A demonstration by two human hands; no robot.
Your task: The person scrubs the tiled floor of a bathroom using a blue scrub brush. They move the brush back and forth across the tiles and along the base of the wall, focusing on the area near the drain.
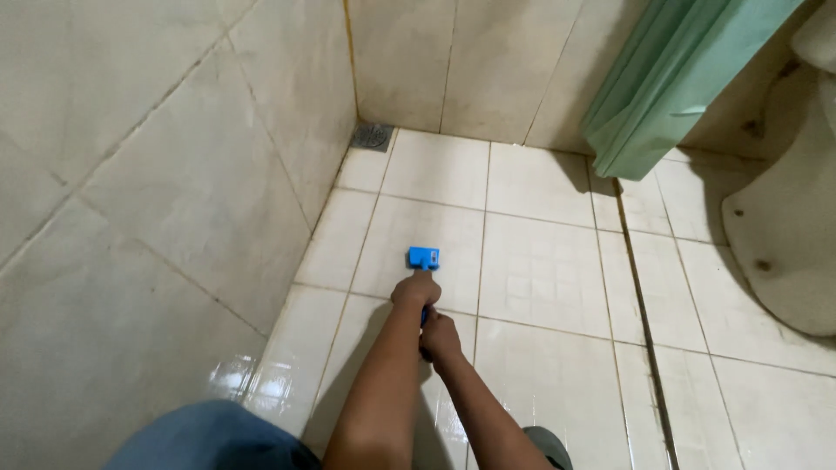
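Observation:
A blue floor brush (423,258) rests head-down on the pale tiled floor (540,270), its handle running back toward me. My left hand (415,289) grips the handle close behind the blue head. Just behind it, my right hand (439,338) grips the handle lower down; most of the handle is hidden by the two hands. Both arms reach forward from the bottom of the view.
A tiled wall (174,174) stands close on the left. A round floor drain (372,137) sits in the far corner. A green door (670,78) leans at the upper right, and a white toilet base (784,235) stands at the right. The near tiles look wet.

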